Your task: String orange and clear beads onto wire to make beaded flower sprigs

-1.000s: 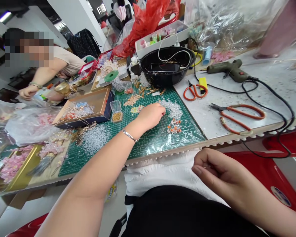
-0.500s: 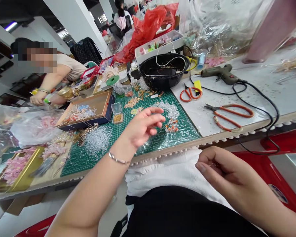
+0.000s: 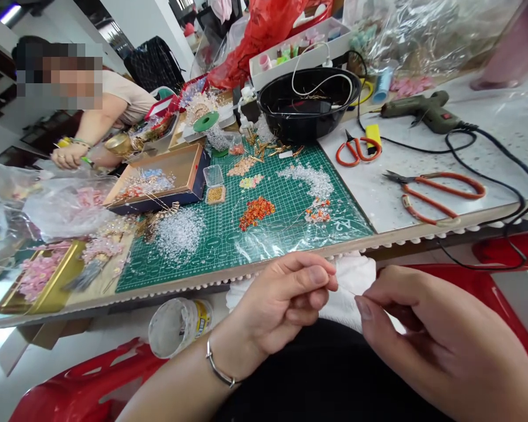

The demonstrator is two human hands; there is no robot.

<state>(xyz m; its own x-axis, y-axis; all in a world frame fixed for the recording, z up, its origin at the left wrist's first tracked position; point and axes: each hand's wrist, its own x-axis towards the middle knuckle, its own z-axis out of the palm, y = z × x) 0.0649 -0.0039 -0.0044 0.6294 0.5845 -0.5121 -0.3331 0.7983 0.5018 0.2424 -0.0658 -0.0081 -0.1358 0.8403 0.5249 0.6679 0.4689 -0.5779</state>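
Observation:
My left hand [image 3: 293, 299], with a bracelet at the wrist, is closed in a pinch above my lap. My right hand [image 3: 426, 322] faces it, its thumb and forefinger pinched together too. A very thin thread or wire [image 3: 347, 289] runs between the two sets of fingertips; most of it is too fine to make out. Beyond the hands, a green cutting mat [image 3: 220, 246] carries a pile of orange beads [image 3: 257, 212], a heap of clear beads [image 3: 178, 234], a curved band of clear beads [image 3: 314, 180] and a small orange-and-clear cluster [image 3: 318, 211].
Orange-handled pliers [image 3: 444, 187], smaller orange-handled snips [image 3: 356, 149] and a glue gun [image 3: 422, 111] with a looping cord lie at the right. A black bowl [image 3: 308, 126] stands behind the mat, an open box [image 3: 158, 181] at its left. A co-worker's hand [image 3: 68, 155] is at far left.
My left hand has come down from over the mat to my right hand and pinched the thin strand. The orange bead pile is now uncovered. The view has tilted down.

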